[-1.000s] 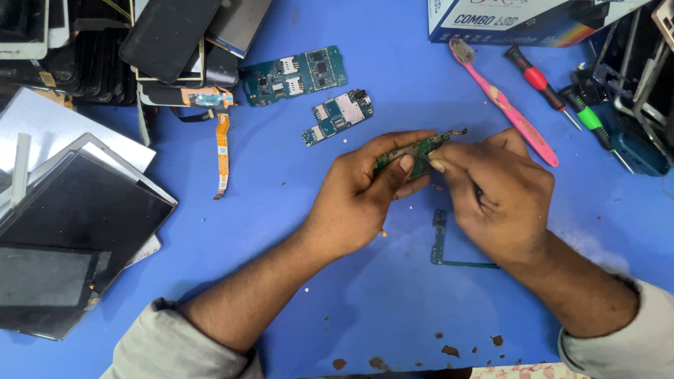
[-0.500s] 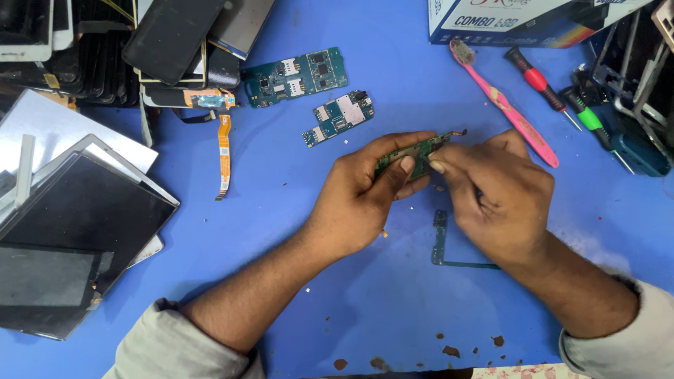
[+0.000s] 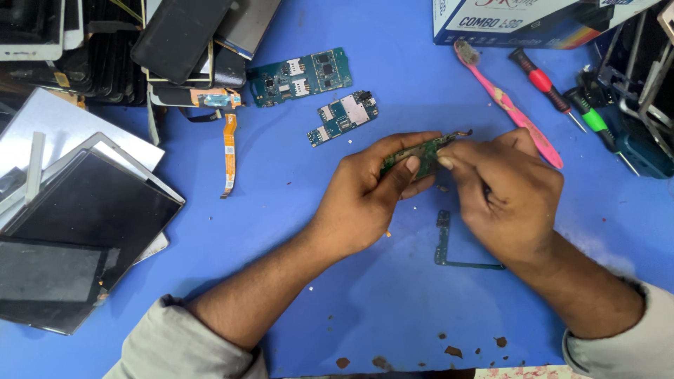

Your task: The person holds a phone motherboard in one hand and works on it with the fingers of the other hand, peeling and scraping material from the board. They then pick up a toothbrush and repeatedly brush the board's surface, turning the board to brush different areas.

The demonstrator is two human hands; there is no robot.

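My left hand (image 3: 371,191) and my right hand (image 3: 504,191) meet over the middle of the blue table (image 3: 295,231). Between them they pinch a small green circuit board (image 3: 420,151), tilted, with a thin dark part sticking out at its upper right end. My left thumb and fingers grip its left half; my right fingertips press on its right end. Just below the hands lies a thin L-shaped green board strip (image 3: 444,247), flat on the table. Whether my right hand holds a tool is hidden.
Two loose green circuit boards (image 3: 300,76) (image 3: 342,116) lie up and left of the hands, beside an orange flex cable (image 3: 229,151). Stacked screens and phones (image 3: 77,210) fill the left. A pink toothbrush (image 3: 509,103), red and green screwdrivers (image 3: 547,88) (image 3: 597,125) and a box (image 3: 519,21) sit upper right.
Both hands hold almost the same pose on the small board; only slight finger shifts show.
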